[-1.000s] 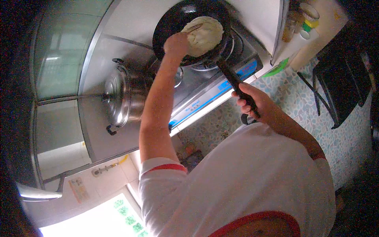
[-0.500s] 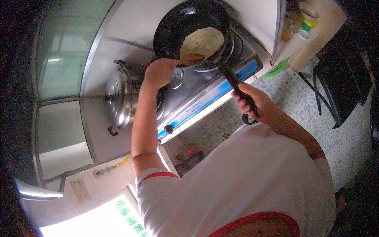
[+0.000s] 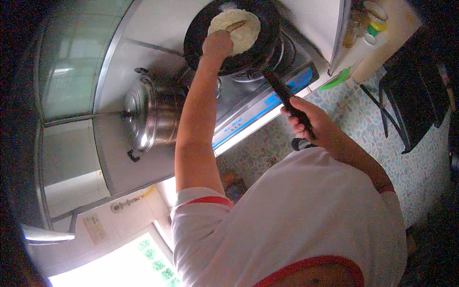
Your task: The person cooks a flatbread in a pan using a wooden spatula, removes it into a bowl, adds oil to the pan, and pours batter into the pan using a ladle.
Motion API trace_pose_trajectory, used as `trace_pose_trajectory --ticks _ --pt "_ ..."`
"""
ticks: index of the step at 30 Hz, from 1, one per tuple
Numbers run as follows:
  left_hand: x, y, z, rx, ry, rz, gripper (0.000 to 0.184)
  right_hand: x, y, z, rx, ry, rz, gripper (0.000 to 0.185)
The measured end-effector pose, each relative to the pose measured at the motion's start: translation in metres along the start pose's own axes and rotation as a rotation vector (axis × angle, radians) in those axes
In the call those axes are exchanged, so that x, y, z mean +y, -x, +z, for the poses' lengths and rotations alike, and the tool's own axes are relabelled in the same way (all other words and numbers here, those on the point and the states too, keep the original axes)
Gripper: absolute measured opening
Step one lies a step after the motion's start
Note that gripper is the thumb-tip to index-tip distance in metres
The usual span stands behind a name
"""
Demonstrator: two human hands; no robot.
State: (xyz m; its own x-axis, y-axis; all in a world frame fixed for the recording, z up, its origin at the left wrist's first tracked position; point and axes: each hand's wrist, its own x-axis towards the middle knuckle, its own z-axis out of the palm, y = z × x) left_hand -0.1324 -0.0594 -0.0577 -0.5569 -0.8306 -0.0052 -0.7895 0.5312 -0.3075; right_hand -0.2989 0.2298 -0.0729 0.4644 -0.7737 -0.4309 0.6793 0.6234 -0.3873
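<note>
Stretching widest, the stove [image 3: 241, 103] is lying beneath a black wok [image 3: 265, 48], likely heavy and rigid. Inside the wok, a pale round of dough [image 3: 246, 40] is resting, presumably soft and easily torn, calling for support from beneath. The right hand [image 3: 315, 119] is gripping the dark handle [image 3: 282, 91] with curled fingers, a sound hold; the left hand [image 3: 217, 45] is holding a slim brown utensil [image 3: 235, 26] over the dough, finger placement hidden.

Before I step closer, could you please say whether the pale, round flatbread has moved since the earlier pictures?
Yes: the flatbread has shifted up-left in view, away from the blue label on the metal stove.
</note>
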Motion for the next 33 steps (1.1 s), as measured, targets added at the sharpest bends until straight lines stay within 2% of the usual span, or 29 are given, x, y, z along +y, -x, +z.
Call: trace_pose_trajectory --ticks 1,4,6,8,9,11,14,16,18,20,21,22,23,26,29,33 --pt "0.008 0.006 -0.002 -0.016 0.007 0.001 0.028 0.000 0.000 -0.001 -0.004 0.005 0.000 0.035" --pt "-0.004 0.032 -0.025 -0.039 -0.005 0.220 0.027 0.000 -0.001 -0.001 -0.007 0.028 0.000 0.035" --pt "-0.023 0.052 -0.064 -0.115 0.328 0.192 0.026 -0.003 0.001 0.002 0.018 0.017 0.017 0.034" --pt "-0.070 0.057 -0.067 -0.057 0.284 0.126 0.026 -0.001 0.002 0.005 0.031 -0.007 0.012 0.034" --pt "-0.076 0.066 -0.101 -0.188 0.297 0.108 0.025 -0.001 0.001 0.006 0.034 -0.027 -0.006 0.034" --pt "-0.069 0.090 -0.156 -0.283 0.270 0.113 0.025 -0.001 0.000 0.001 -0.021 0.007 -0.004 0.034" --pt "-0.058 0.108 -0.172 -0.223 0.208 0.072 0.024 -0.004 0.003 0.006 0.027 0.015 0.028 0.034" --pt "-0.041 0.111 -0.161 -0.243 0.249 -0.104 0.024 -0.002 0.001 0.001 -0.002 0.011 0.030 0.034" --pt "-0.051 0.103 -0.107 -0.037 0.077 0.180 0.024 0.000 -0.003 -0.003 -0.028 0.001 0.021 0.034" --pt "-0.042 0.095 -0.092 -0.042 -0.019 0.266 0.023 0.001 -0.004 -0.007 -0.044 -0.020 -0.002 0.034" --pt "-0.026 0.098 -0.095 -0.152 -0.026 0.208 0.023 -0.004 0.004 0.010 0.077 -0.008 -0.009 0.035" --pt "-0.017 0.097 -0.097 -0.261 -0.031 0.149 0.022 -0.004 0.004 0.007 0.040 0.006 -0.016 0.036" --pt "-0.043 0.086 -0.057 -0.169 0.034 0.161 0.021 -0.002 0.002 0.002 0.003 0.019 -0.021 0.036" --pt "-0.045 0.076 -0.066 -0.210 -0.102 -0.014 0.021 -0.001 0.003 0.005 0.006 0.007 -0.058 0.035" --pt "-0.077 0.049 -0.030 -0.018 -0.257 -0.035 0.022 0.001 0.001 0.005 0.002 -0.042 -0.053 0.034" --pt "-0.041 0.023 -0.040 0.125 -0.006 -0.013 0.025 0.000 -0.002 -0.002 -0.049 -0.023 0.000 0.031"
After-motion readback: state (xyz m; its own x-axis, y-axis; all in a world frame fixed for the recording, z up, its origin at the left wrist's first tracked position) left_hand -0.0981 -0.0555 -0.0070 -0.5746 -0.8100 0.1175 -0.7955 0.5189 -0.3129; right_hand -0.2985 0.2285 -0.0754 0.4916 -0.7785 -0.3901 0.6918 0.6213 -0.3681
